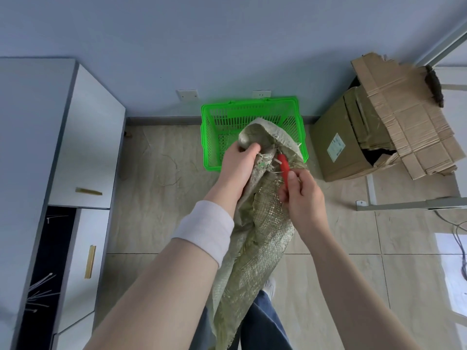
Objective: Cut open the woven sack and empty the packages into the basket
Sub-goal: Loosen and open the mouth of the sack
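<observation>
A grey-green woven sack [255,238] hangs in front of me, its top bunched up over the near edge of a green plastic basket [227,114] on the floor by the wall. My left hand [240,160] grips the gathered neck of the sack, where frayed strands and a tie show. My right hand [302,195] holds a red-handled cutter [284,165], its tip against the sack's neck just right of my left hand. The blade is hidden. No packages are visible; the basket's visible part holds nothing.
A white cabinet [83,147] with gold handles stands at the left. An open cardboard box [353,147] with flattened cartons sits right of the basket. A metal frame foot [404,204] and cables lie at the right. Loose strands litter the tiled floor.
</observation>
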### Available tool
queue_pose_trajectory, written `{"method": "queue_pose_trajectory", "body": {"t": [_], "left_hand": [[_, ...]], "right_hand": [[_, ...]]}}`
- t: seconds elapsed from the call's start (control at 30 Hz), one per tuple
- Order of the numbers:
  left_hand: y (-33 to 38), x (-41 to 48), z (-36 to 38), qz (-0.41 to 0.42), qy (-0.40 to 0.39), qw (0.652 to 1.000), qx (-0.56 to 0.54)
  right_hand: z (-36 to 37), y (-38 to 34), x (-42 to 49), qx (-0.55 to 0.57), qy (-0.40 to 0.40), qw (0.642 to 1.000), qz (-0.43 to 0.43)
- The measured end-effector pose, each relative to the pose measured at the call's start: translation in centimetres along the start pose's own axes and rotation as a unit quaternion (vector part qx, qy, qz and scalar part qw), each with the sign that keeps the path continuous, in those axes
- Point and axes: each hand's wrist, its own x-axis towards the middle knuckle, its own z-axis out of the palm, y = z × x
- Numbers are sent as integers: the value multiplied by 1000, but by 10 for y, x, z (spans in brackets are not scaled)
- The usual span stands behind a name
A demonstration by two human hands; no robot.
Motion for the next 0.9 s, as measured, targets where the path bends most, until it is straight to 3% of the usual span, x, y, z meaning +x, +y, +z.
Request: {"method": "queue_pose_trajectory", "body": {"t": [0.07, 0.17, 0.23, 0.47, 0.6, 0.77, 0.9], "left_hand": [[1, 4, 2, 90, 10, 996, -6], [5, 14, -1, 275, 2, 959, 63], [10, 23, -3, 322, -43, 938, 123], [19, 45, -7, 242, -164, 935, 199], [19, 43, -11, 165, -213, 957, 103], [-5, 48, -6, 73, -200, 962, 172], [-12, 33, 6, -41, -238, 970, 8]], "right_hand": [[-5, -1, 6, -2, -9, 1000, -6], [-14, -1, 14, -28, -21, 999, -23], [-18, 0, 18, -45, -27, 998, -31], [-28, 4, 24, -78, -52, 994, -61], [-29, 6, 23, -53, -55, 996, -53], [-28, 8, 26, -54, -55, 995, -59], [-23, 11, 30, -59, -36, 996, -63]]}}
